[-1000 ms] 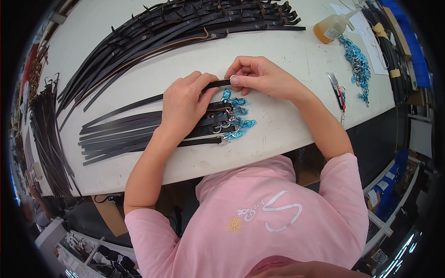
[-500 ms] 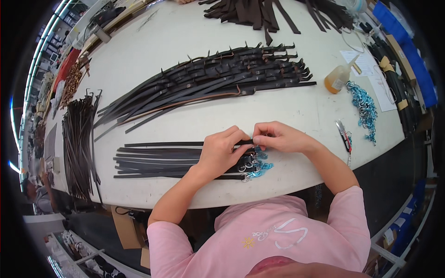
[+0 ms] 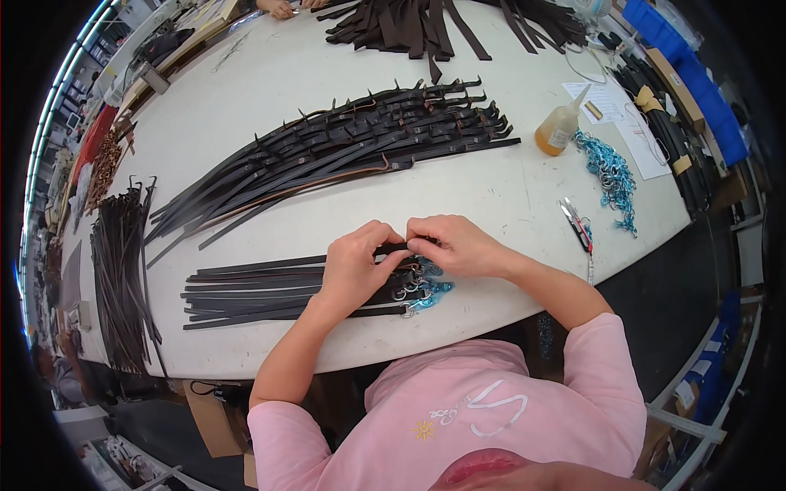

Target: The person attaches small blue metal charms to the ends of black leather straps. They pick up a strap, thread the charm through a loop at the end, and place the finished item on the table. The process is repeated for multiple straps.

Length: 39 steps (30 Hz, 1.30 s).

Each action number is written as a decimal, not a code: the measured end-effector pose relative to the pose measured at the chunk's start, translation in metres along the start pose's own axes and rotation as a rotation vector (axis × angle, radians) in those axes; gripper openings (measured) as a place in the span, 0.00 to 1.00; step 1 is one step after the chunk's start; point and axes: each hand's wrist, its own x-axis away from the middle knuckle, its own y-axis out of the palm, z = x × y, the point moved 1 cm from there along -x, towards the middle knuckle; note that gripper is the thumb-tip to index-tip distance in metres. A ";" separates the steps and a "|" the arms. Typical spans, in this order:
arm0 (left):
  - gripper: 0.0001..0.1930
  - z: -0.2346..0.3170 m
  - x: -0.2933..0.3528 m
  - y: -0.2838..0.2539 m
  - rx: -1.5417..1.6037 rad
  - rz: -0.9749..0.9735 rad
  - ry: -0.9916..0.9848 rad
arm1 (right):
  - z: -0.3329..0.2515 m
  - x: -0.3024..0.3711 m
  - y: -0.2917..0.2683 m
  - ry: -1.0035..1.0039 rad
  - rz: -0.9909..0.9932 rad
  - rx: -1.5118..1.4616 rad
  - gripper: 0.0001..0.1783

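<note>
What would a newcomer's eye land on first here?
Probably the broad fan of black straps across the middle of the white table, then the blue-and-silver pieces heaped at the right, beside a bottle of amber liquid. Nearer the person, the left hand and right hand pinch one black strap.

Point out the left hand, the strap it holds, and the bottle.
Left hand (image 3: 352, 262): head view, on the back of the hand.
Strap (image 3: 262, 265): head view, on its length left of that hand.
Bottle (image 3: 556, 134): head view, on the middle of its body.
</note>
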 end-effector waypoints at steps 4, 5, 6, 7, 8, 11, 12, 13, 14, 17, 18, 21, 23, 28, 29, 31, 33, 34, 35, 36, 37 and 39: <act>0.17 0.007 0.000 -0.038 -0.179 0.046 -0.079 | -0.018 -0.002 -0.007 0.092 -0.028 -0.096 0.09; 0.16 0.000 0.006 -0.053 -0.096 0.098 -0.177 | -0.021 -0.003 -0.012 0.104 -0.029 -0.181 0.09; 0.16 -0.014 0.011 -0.068 -0.048 0.180 -0.244 | -0.022 -0.003 -0.018 0.121 -0.027 -0.258 0.09; 0.16 -0.022 0.018 -0.082 -0.005 0.301 -0.322 | -0.022 -0.001 -0.024 0.112 -0.064 -0.298 0.09; 0.17 -0.027 0.023 -0.093 -0.112 0.349 -0.326 | -0.023 0.003 -0.026 -0.067 0.082 -0.126 0.08; 0.19 -0.046 0.057 -0.088 -0.294 0.215 -0.483 | -0.044 0.022 -0.052 -0.203 0.219 -0.066 0.05; 0.19 -0.053 0.072 -0.082 -0.364 0.152 -0.496 | -0.054 0.031 -0.064 -0.181 0.220 -0.131 0.04; 0.20 -0.057 0.086 -0.079 -0.380 0.165 -0.559 | -0.078 0.050 -0.084 0.031 0.175 -0.410 0.04; 0.19 -0.056 0.080 -0.080 -0.367 0.190 -0.564 | -0.094 0.068 -0.106 -0.357 0.277 -0.247 0.06; 0.15 -0.063 0.038 -0.080 -0.163 0.245 -0.347 | -0.141 0.107 -0.135 -1.238 -0.007 -0.355 0.11; 0.13 -0.065 0.038 -0.084 -0.158 0.222 -0.332 | -0.148 0.109 -0.131 -1.254 -0.015 -0.341 0.13; 0.09 -0.066 0.020 -0.079 -0.172 0.219 -0.304 | -0.173 0.111 -0.121 -1.192 0.019 -0.148 0.30; 0.08 -0.074 0.000 -0.064 -0.233 0.226 -0.169 | -0.165 0.109 -0.107 -1.148 0.112 -0.108 0.15; 0.09 -0.081 -0.053 -0.028 -0.478 0.308 0.189 | -0.164 0.113 -0.110 -1.139 -0.021 -0.140 0.03; 0.08 -0.080 -0.060 -0.019 -0.477 0.269 0.189 | -0.165 0.111 -0.116 -1.147 -0.131 -0.205 0.02; 0.06 -0.083 -0.069 -0.008 -0.598 0.265 0.275 | -0.170 0.118 -0.124 -1.140 -0.148 -0.148 0.02; 0.04 -0.083 -0.073 -0.004 -0.680 0.274 0.347 | -0.173 0.127 -0.130 -1.136 -0.020 0.048 0.05; 0.04 -0.083 -0.073 -0.006 -0.667 0.276 0.347 | -0.179 0.133 -0.115 -1.036 0.345 0.366 0.24; 0.05 -0.089 -0.066 -0.011 -0.679 0.230 0.319 | -0.189 0.133 -0.096 -0.844 0.660 0.666 0.49; 0.06 -0.091 -0.065 -0.010 -0.660 0.194 0.308 | -0.189 0.141 -0.111 -0.826 0.640 1.117 0.51; 0.06 -0.093 -0.062 -0.014 -0.658 0.202 0.299 | -0.174 0.160 -0.124 -0.907 0.703 1.067 0.31; 0.06 -0.092 -0.054 -0.017 -0.640 0.198 0.299 | -0.159 0.179 -0.128 -0.970 0.751 0.998 0.15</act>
